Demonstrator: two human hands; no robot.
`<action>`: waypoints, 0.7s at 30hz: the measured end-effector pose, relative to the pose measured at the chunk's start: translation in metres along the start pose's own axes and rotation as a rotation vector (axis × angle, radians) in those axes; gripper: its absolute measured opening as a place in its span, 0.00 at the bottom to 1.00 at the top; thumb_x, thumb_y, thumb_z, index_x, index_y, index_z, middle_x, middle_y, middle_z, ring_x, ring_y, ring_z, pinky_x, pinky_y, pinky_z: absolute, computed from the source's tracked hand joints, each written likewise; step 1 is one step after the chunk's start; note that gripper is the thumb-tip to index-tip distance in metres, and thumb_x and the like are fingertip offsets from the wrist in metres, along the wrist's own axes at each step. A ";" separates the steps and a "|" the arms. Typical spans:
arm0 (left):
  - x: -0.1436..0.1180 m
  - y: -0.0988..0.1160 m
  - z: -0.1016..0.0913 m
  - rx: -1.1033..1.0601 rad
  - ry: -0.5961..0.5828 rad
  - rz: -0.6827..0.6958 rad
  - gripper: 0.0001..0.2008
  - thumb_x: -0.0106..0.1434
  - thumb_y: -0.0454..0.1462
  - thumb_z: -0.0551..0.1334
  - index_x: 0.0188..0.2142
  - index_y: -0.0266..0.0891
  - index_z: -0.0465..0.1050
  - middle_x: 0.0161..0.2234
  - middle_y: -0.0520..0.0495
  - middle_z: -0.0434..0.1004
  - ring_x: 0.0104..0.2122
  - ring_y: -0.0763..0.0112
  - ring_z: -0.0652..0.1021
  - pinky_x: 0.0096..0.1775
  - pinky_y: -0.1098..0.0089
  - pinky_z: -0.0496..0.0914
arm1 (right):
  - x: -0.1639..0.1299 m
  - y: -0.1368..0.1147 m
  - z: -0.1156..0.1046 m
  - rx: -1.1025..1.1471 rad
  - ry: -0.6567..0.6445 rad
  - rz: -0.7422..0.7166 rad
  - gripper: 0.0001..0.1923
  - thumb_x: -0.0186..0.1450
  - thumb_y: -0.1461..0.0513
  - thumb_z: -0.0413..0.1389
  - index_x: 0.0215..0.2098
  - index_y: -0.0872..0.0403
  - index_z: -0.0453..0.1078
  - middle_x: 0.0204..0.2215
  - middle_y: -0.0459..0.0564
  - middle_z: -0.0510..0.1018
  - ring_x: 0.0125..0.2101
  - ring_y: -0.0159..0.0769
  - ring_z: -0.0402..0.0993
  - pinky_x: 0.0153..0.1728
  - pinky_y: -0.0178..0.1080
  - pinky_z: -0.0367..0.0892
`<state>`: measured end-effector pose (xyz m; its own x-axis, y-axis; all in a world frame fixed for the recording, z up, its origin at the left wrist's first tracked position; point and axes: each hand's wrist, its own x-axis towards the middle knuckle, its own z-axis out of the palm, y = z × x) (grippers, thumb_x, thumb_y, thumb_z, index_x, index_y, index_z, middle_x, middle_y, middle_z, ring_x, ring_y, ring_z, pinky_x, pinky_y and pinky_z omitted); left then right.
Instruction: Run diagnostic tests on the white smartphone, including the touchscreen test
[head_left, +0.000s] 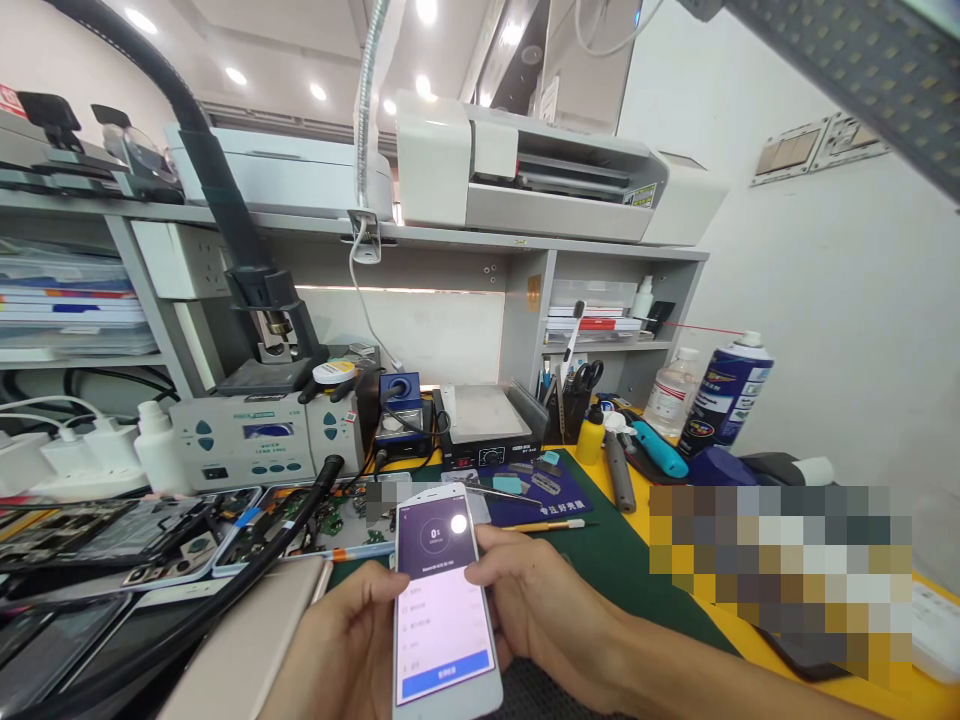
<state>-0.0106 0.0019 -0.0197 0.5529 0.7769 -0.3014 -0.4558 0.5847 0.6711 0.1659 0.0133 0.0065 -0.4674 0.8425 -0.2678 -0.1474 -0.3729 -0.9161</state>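
Looking down, I see the table (630,560) spread wide, its green mat near me and yellow edge to the right. Far left sits a grey soldering station (247,440), far right a blue spray can (726,395). Near the centre, my left hand (337,640) grips a white phone (442,600) from below, its screen lit. My right hand (525,600) closes on its right edge, thumb on the glass.

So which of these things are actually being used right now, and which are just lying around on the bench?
In use:
white phone, screen lit, held in both hands
left hand
right hand, thumb on the screen

Lying about:
opened phones at left
soldering station
blue spray can
tweezers on the blue mat
scissors in the holder
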 end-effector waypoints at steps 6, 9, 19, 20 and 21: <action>0.003 -0.002 -0.006 -0.055 -0.035 -0.012 0.21 0.68 0.40 0.56 0.58 0.37 0.70 0.40 0.39 0.82 0.36 0.56 0.80 0.34 0.63 0.72 | 0.000 0.001 0.001 0.003 -0.004 0.001 0.19 0.60 0.60 0.50 0.49 0.55 0.69 0.31 0.51 0.78 0.25 0.37 0.72 0.27 0.36 0.65; 0.002 -0.003 -0.005 -0.014 -0.053 -0.017 0.22 0.68 0.40 0.55 0.58 0.36 0.70 0.40 0.38 0.82 0.35 0.55 0.80 0.32 0.62 0.72 | 0.000 0.001 0.000 0.003 -0.005 0.004 0.18 0.62 0.58 0.48 0.47 0.55 0.69 0.31 0.51 0.78 0.26 0.36 0.72 0.27 0.36 0.65; 0.004 0.008 0.019 -0.138 -0.183 0.002 0.26 0.60 0.44 0.61 0.56 0.34 0.71 0.41 0.37 0.82 0.40 0.50 0.80 0.38 0.59 0.74 | 0.003 0.004 -0.003 0.005 -0.009 0.004 0.16 0.65 0.58 0.46 0.47 0.55 0.69 0.30 0.49 0.77 0.25 0.36 0.72 0.27 0.36 0.65; 0.004 0.010 0.022 -0.143 -0.185 0.009 0.27 0.59 0.44 0.61 0.56 0.35 0.72 0.41 0.37 0.82 0.41 0.49 0.80 0.40 0.58 0.73 | 0.003 0.004 -0.003 0.003 -0.010 0.006 0.16 0.65 0.58 0.46 0.46 0.55 0.69 0.30 0.49 0.77 0.25 0.36 0.72 0.27 0.36 0.65; 0.004 0.011 0.024 -0.144 -0.184 0.014 0.27 0.59 0.44 0.61 0.56 0.35 0.72 0.41 0.37 0.82 0.41 0.49 0.80 0.40 0.57 0.73 | 0.003 0.004 -0.003 0.003 -0.010 0.007 0.16 0.65 0.58 0.46 0.46 0.55 0.69 0.29 0.49 0.77 0.25 0.36 0.72 0.27 0.36 0.65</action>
<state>0.0034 0.0056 0.0031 0.6580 0.7369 -0.1554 -0.5517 0.6121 0.5665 0.1663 0.0150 0.0011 -0.4768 0.8361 -0.2714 -0.1470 -0.3802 -0.9131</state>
